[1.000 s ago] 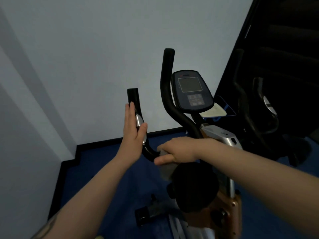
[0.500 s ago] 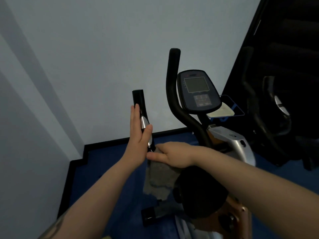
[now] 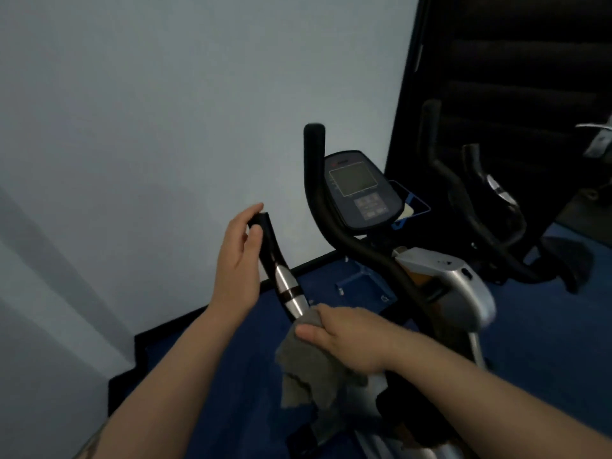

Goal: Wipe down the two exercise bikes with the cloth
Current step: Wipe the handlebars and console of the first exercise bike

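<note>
Resting the left hand (image 3: 236, 260) flat against the outer side of the left handlebar (image 3: 276, 265), fingers (image 3: 246, 217) straight and pressed together, tips reaching just past the black end of the grip, thumb (image 3: 253, 241) crossing onto the near face of the bar without curling fully round it. Touching and steadying rather than clenching.

Gripping the grey cloth (image 3: 308, 366) in the right hand (image 3: 347, 339), fingers curled over the top of the bunched fabric, thumb (image 3: 309, 334) lying straight along its near side. Pressing the upper fold of the cloth against the lower end of the same handlebar, just below the silver sensor band (image 3: 289, 289); letting the remainder of the fabric hang loose beneath the palm, over the blue floor (image 3: 205, 366). Hiding the fingertips under the cloth, so how tightly they are closing cannot be told.

Standing just beyond both hands: the near exercise bike (image 3: 450, 279), with its right handlebar (image 3: 314, 180) rising upright, its console (image 3: 359, 190) tilting toward the camera between the two bars, and its silver housing sitting below. Showing, just right of the console, a small blue-edged tray (image 3: 414, 207) with a pale item on it. Sitting further right, apart from the first, near a dark slatted panel (image 3: 513, 77): the second bike (image 3: 480, 207), black and dim, untouched by either hand. Filling the left and upper view: a plain pale wall (image 3: 149, 111) meeting a black skirting strip (image 3: 165, 329).
</note>
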Motion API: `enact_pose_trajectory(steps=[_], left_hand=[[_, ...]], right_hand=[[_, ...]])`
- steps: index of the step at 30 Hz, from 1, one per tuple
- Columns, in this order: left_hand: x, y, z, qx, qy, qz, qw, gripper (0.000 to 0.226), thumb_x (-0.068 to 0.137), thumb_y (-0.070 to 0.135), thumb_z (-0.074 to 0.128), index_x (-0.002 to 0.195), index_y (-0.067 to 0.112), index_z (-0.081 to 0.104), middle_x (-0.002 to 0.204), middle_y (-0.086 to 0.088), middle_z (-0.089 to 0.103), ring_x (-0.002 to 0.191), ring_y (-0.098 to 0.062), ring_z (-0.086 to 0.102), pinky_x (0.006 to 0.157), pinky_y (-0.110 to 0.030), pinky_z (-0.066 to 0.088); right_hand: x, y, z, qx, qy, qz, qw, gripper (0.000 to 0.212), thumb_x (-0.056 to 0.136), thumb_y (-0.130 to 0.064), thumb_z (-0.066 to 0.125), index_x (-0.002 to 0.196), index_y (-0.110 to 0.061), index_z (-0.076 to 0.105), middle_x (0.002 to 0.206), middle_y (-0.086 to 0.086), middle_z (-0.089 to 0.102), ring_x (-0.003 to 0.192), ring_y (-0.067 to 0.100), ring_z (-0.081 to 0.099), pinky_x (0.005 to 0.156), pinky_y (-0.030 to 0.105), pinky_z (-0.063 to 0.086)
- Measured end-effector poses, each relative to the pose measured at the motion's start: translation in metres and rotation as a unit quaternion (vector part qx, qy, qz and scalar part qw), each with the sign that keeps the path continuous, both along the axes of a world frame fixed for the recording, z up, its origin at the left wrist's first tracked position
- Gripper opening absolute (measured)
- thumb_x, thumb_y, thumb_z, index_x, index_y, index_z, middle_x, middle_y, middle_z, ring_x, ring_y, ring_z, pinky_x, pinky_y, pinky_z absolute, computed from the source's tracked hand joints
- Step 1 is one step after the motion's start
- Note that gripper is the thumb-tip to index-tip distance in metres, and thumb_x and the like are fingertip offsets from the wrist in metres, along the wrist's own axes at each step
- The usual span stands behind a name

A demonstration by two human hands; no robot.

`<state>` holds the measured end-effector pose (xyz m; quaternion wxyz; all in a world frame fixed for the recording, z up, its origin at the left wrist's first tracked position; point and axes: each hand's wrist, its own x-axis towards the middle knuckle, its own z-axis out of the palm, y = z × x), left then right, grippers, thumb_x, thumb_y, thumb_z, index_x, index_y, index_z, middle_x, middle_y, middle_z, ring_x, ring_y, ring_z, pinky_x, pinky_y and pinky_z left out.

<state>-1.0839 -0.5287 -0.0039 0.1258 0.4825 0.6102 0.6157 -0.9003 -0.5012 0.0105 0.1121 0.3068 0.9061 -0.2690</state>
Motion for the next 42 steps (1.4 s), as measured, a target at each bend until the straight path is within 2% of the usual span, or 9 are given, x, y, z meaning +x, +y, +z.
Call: enact_pose_trajectory(steps=[4, 7, 11, 15, 22, 29, 33, 37, 42], left_hand=[[-0.011, -0.002, -0.003, 0.019, -0.016, -0.034, 0.999, 0.037, 0.102, 0.029, 0.032, 0.128, 0.02, 0.057, 0.126, 0.011, 0.057, 0.118, 0.004, 0.05, 0.098, -0.006, 0.033], [-0.013, -0.002, -0.005, 0.033, -0.042, -0.054, 0.997, 0.04, 0.1, 0.035, 0.028, 0.126, 0.024, 0.057, 0.124, 0.014, 0.057, 0.119, 0.001, 0.051, 0.102, -0.014, 0.036], [-0.025, -0.004, -0.004, 0.021, -0.046, -0.091, 0.995, 0.046, 0.102, 0.035, 0.022, 0.13, 0.022, 0.056, 0.131, 0.013, 0.057, 0.124, -0.002, 0.05, 0.11, -0.025, 0.036], [-0.039, -0.009, -0.003, 0.002, -0.047, -0.147, 0.988, 0.045, 0.106, 0.031, 0.021, 0.134, 0.02, 0.054, 0.133, 0.017, 0.055, 0.122, 0.008, 0.048, 0.101, -0.007, 0.034], [-0.039, -0.011, 0.003, 0.014, -0.114, -0.201, 0.973, 0.047, 0.1, 0.035, 0.026, 0.132, 0.018, 0.054, 0.131, 0.009, 0.059, 0.12, 0.002, 0.053, 0.097, -0.009, 0.039], [-0.05, -0.007, -0.007, 0.02, -0.061, -0.212, 0.975, 0.046, 0.104, 0.032, 0.022, 0.135, 0.021, 0.053, 0.133, 0.019, 0.055, 0.125, 0.006, 0.047, 0.1, -0.006, 0.034], [-0.04, -0.003, -0.012, 0.049, -0.1, -0.198, 0.974, 0.041, 0.101, 0.03, 0.027, 0.129, 0.022, 0.056, 0.129, 0.013, 0.058, 0.121, -0.001, 0.052, 0.098, -0.011, 0.039], [-0.026, 0.001, -0.016, 0.083, -0.098, -0.134, 0.983, 0.039, 0.101, 0.025, 0.029, 0.128, 0.017, 0.056, 0.128, 0.015, 0.057, 0.122, -0.001, 0.051, 0.102, -0.013, 0.036], [-0.014, 0.0, -0.018, 0.075, -0.081, -0.075, 0.991, 0.045, 0.1, 0.03, 0.029, 0.134, 0.015, 0.053, 0.132, 0.016, 0.054, 0.125, 0.004, 0.047, 0.103, -0.009, 0.032]], right_hand=[[-0.007, -0.027, -0.009, 0.124, -0.023, -0.028, 0.992, 0.032, 0.105, -0.038, 0.032, 0.13, -0.02, 0.039, 0.116, 0.008, 0.051, 0.1, 0.027, 0.054, 0.09, 0.04, 0.037], [-0.045, -0.023, 0.001, 0.027, 0.099, -0.191, 0.976, 0.04, 0.104, -0.046, 0.03, 0.125, -0.016, 0.043, 0.118, 0.01, 0.057, 0.1, 0.028, 0.056, 0.081, 0.04, 0.043], [-0.09, -0.005, 0.008, -0.051, 0.264, -0.281, 0.921, 0.045, 0.1, -0.054, 0.032, 0.118, -0.016, 0.048, 0.107, 0.005, 0.062, 0.099, 0.023, 0.06, 0.081, 0.037, 0.048], [-0.086, -0.008, -0.002, -0.035, 0.295, -0.265, 0.917, 0.034, 0.1, -0.051, 0.037, 0.121, -0.025, 0.045, 0.102, -0.002, 0.063, 0.093, 0.018, 0.061, 0.076, 0.037, 0.05], [-0.124, 0.012, 0.019, -0.024, 0.419, -0.266, 0.868, 0.037, 0.101, -0.048, 0.035, 0.125, -0.022, 0.045, 0.109, 0.004, 0.065, 0.101, 0.02, 0.063, 0.09, 0.048, 0.05], [-0.093, 0.011, 0.003, -0.011, 0.277, -0.24, 0.93, 0.029, 0.102, -0.046, 0.035, 0.115, -0.021, 0.044, 0.099, -0.001, 0.062, 0.092, 0.016, 0.061, 0.076, 0.034, 0.049], [-0.103, 0.018, 0.011, -0.054, 0.296, -0.247, 0.921, 0.035, 0.102, -0.046, 0.037, 0.116, -0.016, 0.044, 0.1, -0.001, 0.058, 0.09, 0.012, 0.057, 0.068, 0.025, 0.042], [-0.088, 0.014, -0.007, -0.06, 0.275, -0.226, 0.933, 0.035, 0.097, -0.046, 0.049, 0.118, -0.019, 0.042, 0.108, 0.003, 0.061, 0.097, 0.016, 0.06, 0.08, 0.033, 0.051], [-0.043, 0.019, 0.001, -0.12, 0.128, -0.107, 0.979, 0.053, 0.092, -0.051, 0.056, 0.126, -0.016, 0.037, 0.111, -0.003, 0.055, 0.098, 0.01, 0.056, 0.078, 0.022, 0.045]])
